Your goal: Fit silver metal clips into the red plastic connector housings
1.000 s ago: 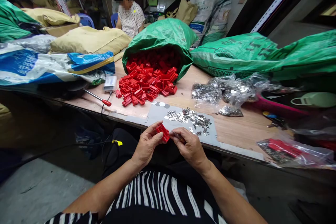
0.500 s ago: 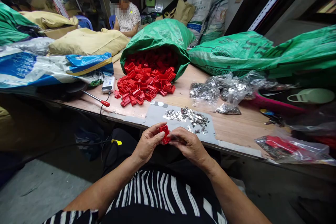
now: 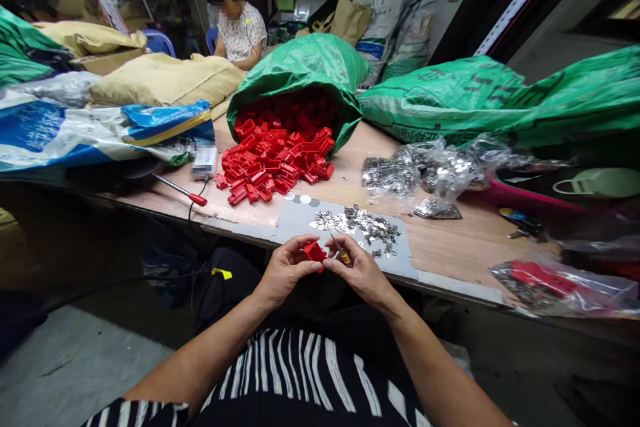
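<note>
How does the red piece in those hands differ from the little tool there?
The red piece is blocky; the tool is slender. The red piece looks red throughout; the tool is partly yellow. The left hand holds the red piece; the right hand holds the tool. Both are hand-held.

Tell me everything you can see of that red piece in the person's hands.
The red piece is small, angular and plastic-looking; finer details are too small to tell. It is tilted, held up near the gray mat. The left hand grips it, and the right hand seems to touch its other end.
</note>
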Demonstrator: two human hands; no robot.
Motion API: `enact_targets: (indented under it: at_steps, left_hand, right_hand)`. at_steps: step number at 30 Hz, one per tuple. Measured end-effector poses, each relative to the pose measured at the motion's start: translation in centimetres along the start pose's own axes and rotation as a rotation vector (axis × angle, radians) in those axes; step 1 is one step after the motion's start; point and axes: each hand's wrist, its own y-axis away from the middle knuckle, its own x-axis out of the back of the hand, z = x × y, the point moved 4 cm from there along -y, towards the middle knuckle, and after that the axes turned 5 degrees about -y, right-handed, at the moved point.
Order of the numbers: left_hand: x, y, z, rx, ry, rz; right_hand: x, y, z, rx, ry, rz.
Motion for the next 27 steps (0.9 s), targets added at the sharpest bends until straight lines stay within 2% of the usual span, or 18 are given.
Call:
enact_targets:
  at_steps: [5,10,17,27]
  left_hand:
    - [2.1,-2.1,0.6,-0.203,-0.399,0.123]
    - [2.7,-3.1,0.5,-0.261,-0.708,0.112]
    - [2.8,-3.6,0.6,-0.337,-0.756,0.061]
    - [2.9,-4.1,0.6,-0.296,-0.773,0.03]
  right_hand:
    - [-0.3,-0.9,0.4,0.142,0.368,0.068]
    - [-0.6,-1.3,0.8,0.159,0.505,0.039]
    - [-0.5,-1.9,0.9,0.189,0.516,0.008]
    - [-0.4,-2.3,1.0,0.184,0.522,-0.047]
